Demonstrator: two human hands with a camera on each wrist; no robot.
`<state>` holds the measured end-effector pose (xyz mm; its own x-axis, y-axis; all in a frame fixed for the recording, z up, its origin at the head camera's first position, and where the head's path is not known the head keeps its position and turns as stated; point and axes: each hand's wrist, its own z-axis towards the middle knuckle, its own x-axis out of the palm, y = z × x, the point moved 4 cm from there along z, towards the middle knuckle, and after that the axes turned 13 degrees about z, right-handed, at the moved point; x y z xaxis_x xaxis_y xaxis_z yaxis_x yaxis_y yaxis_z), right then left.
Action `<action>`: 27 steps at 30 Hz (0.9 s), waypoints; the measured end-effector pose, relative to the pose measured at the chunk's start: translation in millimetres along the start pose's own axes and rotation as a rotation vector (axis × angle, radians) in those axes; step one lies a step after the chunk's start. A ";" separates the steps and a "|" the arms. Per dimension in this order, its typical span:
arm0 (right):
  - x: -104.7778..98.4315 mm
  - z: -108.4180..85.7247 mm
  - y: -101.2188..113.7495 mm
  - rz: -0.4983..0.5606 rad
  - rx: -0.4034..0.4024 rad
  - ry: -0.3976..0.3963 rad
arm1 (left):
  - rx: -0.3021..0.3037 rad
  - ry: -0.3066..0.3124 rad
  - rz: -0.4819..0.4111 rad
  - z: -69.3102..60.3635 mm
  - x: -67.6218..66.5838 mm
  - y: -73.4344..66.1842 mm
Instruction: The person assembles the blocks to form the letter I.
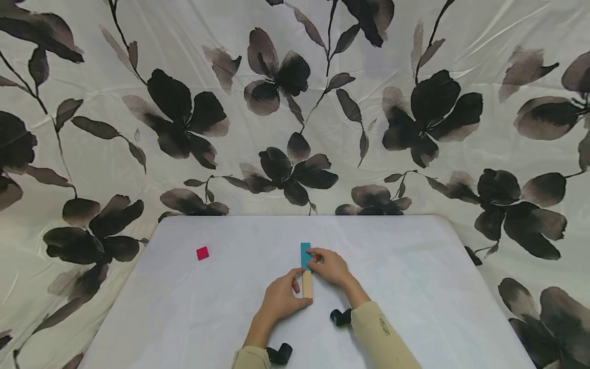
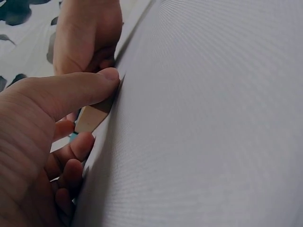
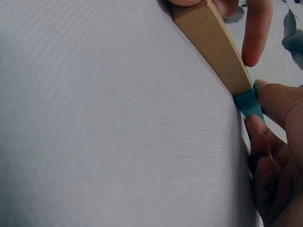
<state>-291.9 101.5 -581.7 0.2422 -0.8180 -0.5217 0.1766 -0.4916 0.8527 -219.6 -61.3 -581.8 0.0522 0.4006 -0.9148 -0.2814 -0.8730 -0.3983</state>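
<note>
A plain wooden block (image 1: 307, 285) lies lengthwise on the white table, its near end toward me. My left hand (image 1: 282, 295) holds it by its ends, thumb at the near end and a fingertip at the far one. Beyond it, in line, is a blue block (image 1: 305, 251), which my right hand (image 1: 333, 266) pinches from the right side with thumb and finger. In the right wrist view, the wooden block (image 3: 213, 47) meets the blue block (image 3: 248, 103) end to end. The left wrist view shows one end of the wooden block (image 2: 91, 119) below the thumb; most of the blue one is hidden there.
A small red square piece (image 1: 202, 253) lies toward the far left of the white table (image 1: 184, 312). The table's far edge runs in front of a flower-patterned cloth (image 1: 350, 148). Black wrist devices (image 1: 341, 317) are on both forearms.
</note>
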 end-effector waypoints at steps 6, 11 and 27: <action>-0.1 1.5 1.3 0.001 0.000 -0.011 | -0.007 -0.005 -0.003 1.6 2.2 2.2; 1.3 0.7 2.0 0.003 0.007 -0.008 | -0.006 -0.002 -0.004 0.9 2.2 3.6; 0.2 -0.9 4.4 -0.028 0.009 -0.024 | -0.008 0.011 -0.022 1.6 1.0 3.7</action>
<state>-290.3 99.4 -578.0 0.2140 -0.8110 -0.5445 0.1740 -0.5168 0.8382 -222.1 -63.7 -584.1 0.0691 0.4166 -0.9065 -0.2728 -0.8661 -0.4188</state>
